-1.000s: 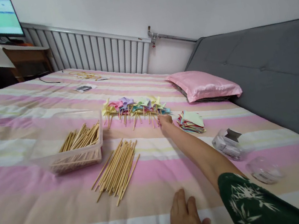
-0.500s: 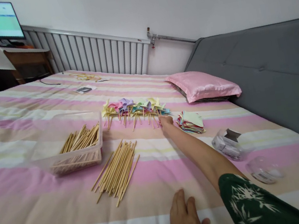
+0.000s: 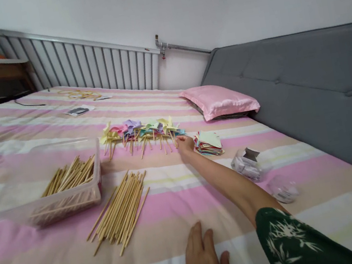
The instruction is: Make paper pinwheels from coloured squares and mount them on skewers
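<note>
My right hand (image 3: 185, 144) reaches far out over the bed, beside the right end of a row of paper pinwheels (image 3: 131, 128). Its fingers are curled closed, and what they hold, if anything, is hidden. The pinwheels are yellow, pink, purple, green and blue, with thin wooden sticks pointing toward me. Just right of that hand lies a stack of coloured paper squares (image 3: 209, 142). My left hand (image 3: 204, 260) rests flat on the striped bedspread near me, fingers extended, holding nothing. A loose pile of wooden sticks (image 3: 121, 211) lies to its left.
A clear plastic box (image 3: 98, 181) with more sticks stands at left. On the right are a small open package (image 3: 246, 165) and a clear plastic container (image 3: 283, 188). Farther back are a pink pillow (image 3: 221, 99), a grey headboard (image 3: 287, 72) and a metal railing (image 3: 83, 62).
The view has turned right, so most things appear farther left. My right hand has shifted slightly toward the paper stack. My left hand stays flat on the bed.
</note>
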`<state>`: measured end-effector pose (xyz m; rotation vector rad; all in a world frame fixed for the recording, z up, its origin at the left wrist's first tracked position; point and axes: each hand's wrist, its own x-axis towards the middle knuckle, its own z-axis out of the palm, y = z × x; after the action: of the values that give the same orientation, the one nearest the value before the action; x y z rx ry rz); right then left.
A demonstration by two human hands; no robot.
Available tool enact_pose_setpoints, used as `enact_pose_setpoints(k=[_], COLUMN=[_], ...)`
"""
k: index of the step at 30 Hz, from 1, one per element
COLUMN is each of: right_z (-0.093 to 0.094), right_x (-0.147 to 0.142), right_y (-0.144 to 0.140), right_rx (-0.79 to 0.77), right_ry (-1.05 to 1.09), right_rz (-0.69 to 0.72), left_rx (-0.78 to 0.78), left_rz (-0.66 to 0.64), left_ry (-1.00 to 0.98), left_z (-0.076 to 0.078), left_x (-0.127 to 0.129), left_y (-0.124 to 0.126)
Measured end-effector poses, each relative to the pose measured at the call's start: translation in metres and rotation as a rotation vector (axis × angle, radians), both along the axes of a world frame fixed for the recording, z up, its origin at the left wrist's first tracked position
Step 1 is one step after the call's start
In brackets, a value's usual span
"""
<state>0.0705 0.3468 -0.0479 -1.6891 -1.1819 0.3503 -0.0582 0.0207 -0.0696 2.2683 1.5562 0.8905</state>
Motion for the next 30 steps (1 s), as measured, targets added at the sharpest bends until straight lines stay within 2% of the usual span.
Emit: enact_pose_setpoints(k=[4, 8, 11, 15, 21, 30], right_z=[0.022, 0.038, 0.04, 0.035, 0.031, 0.026], right_x=[0.027, 0.068, 0.097, 0.123, 0.131, 0.129], right_y=[-0.022, -0.043, -0.057, -0.071, -0.073, -0.067], right_rx=[-0.009, -0.008, -0.04, -0.124, -0.218, -0.258], right_ry=[-0.128, -0.261, -0.358, -0.479, -0.598, -0.657], right_rz=[-0.145, -0.257, -0.275, -0.214, -0.124, -0.072], left_rx=[0.022, 0.035, 0.04, 0.011, -0.031, -0.027], left_rz=[0.007, 0.011, 0.0, 0.0, 0.003, -0.001], left_ry=[0.0, -0.017, -0.029, -0.036, -0.001, -0.025], left_z=[-0.002, -0.005, -0.007, -0.001, 0.009, 0.008], left_x=[0.001, 0.001, 0.001, 0.0, -0.001, -0.001], left_y=[0.001, 0.002, 0.003, 0.003, 0.002, 0.001])
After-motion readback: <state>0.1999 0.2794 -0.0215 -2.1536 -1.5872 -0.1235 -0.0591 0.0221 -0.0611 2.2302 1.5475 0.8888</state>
